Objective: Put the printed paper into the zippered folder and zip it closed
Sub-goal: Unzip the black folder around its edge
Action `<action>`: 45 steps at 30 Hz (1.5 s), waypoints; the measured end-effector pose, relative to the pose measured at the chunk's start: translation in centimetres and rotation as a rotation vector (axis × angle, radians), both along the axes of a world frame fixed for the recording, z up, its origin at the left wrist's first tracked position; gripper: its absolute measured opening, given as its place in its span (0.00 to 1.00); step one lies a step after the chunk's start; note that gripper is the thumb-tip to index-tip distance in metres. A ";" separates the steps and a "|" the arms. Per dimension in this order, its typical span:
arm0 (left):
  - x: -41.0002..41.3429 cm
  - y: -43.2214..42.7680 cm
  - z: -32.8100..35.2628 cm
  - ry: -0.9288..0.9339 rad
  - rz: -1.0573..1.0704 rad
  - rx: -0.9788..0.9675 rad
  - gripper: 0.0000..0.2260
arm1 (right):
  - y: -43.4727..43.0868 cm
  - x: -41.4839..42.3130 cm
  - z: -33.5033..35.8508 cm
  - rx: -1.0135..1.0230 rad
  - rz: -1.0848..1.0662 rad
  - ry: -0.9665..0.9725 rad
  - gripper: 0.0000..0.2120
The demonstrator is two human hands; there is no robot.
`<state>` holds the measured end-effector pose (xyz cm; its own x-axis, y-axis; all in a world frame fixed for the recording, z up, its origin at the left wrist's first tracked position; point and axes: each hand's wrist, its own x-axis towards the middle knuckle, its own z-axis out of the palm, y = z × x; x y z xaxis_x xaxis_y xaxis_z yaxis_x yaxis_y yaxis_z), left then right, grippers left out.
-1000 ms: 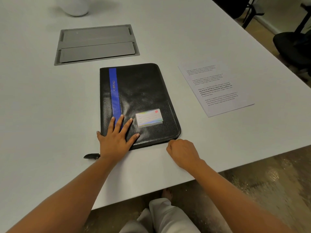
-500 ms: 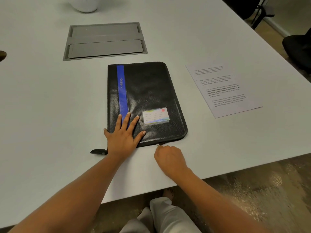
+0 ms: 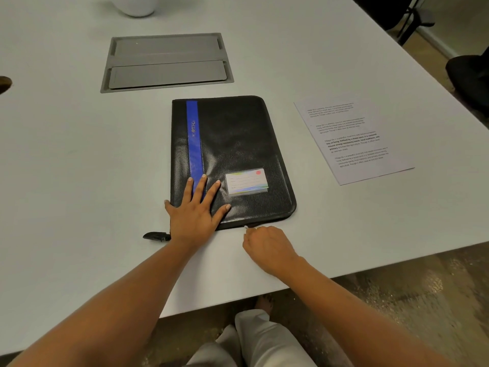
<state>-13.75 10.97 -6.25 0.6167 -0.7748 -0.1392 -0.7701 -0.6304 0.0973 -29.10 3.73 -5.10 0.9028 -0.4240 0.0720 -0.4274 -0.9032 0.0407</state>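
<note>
Folder [image 3: 238, 144] lies lengthwise ahead
Left hand [image 3: 194, 215] flat on it; right hand [image 3: 267, 247] pinches zipper pull [image 3: 246, 227]; paper [image 3: 352, 139] right.

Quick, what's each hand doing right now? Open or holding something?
Left hand: open, fingers spread flat, pressing on the folder at its near corner.
Right hand: closed, pinching the small silver zipper pull at the folder's near edge.

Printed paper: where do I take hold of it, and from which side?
The printed paper lies flat on the table, no edge raised. Probably lift its near left corner, coming from the near side with the right hand, now pinching the zipper pull, then pinch that edge.
</note>
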 end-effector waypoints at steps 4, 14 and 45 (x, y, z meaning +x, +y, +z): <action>0.0 0.0 0.1 0.003 -0.005 0.010 0.28 | 0.0 0.1 0.2 -0.021 0.027 0.004 0.20; 0.0 0.0 0.0 0.011 -0.008 0.008 0.28 | 0.4 -0.1 -0.6 -0.014 -0.036 -0.004 0.19; 1.2 1.0 -0.3 0.097 -0.189 0.104 0.55 | 0.8 0.3 0.3 0.029 0.016 -0.066 0.21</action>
<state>-12.60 11.97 -6.52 0.4420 -0.8535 -0.2761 -0.8656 -0.4865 0.1184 -28.80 4.55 -4.85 0.9032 -0.4123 0.1197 -0.4138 -0.9103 -0.0135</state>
